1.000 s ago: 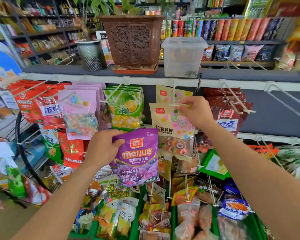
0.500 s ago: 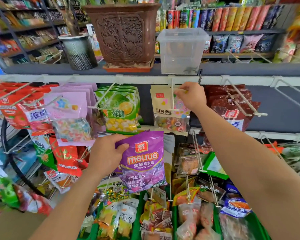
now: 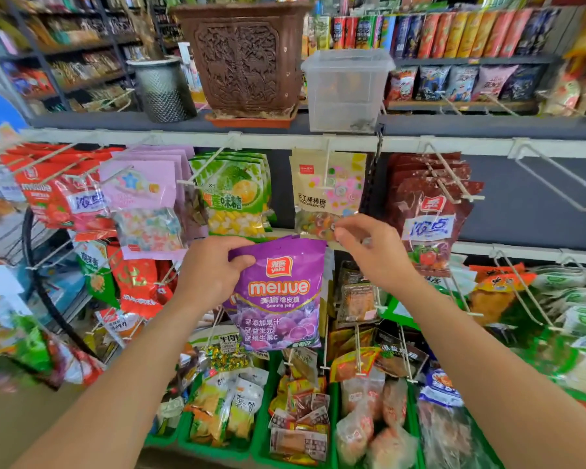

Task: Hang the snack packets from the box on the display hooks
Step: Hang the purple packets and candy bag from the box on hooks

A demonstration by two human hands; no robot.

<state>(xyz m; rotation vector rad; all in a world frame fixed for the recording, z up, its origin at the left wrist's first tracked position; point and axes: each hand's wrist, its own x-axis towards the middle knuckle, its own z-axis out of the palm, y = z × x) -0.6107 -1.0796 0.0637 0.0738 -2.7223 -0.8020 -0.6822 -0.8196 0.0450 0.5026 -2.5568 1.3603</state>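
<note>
My left hand [image 3: 210, 272] grips the top left corner of a purple "meijue" gummy packet [image 3: 279, 306] and holds it upright in front of the rack. My right hand [image 3: 369, 252] hovers with loosely curled fingers right beside the packet's top right corner; nothing shows between its fingers, and I cannot tell if it touches the packet. Just above, a beige lollipop packet [image 3: 329, 187] hangs on a white display hook [image 3: 327, 157].
Hooks on the left carry red [image 3: 58, 198], pink [image 3: 139, 198] and green [image 3: 234, 194] packets; dark red ones [image 3: 430, 211] hang right. A bare hook [image 3: 555, 181] juts out far right. A brown planter [image 3: 244, 59] and clear box [image 3: 345, 89] stand above. Green bins [image 3: 261, 448] lie below.
My right hand let go of the lollipop packet, which now hangs on its hook, and dropped to the purple packet's top right corner. My left hand raised the purple packet slightly.
</note>
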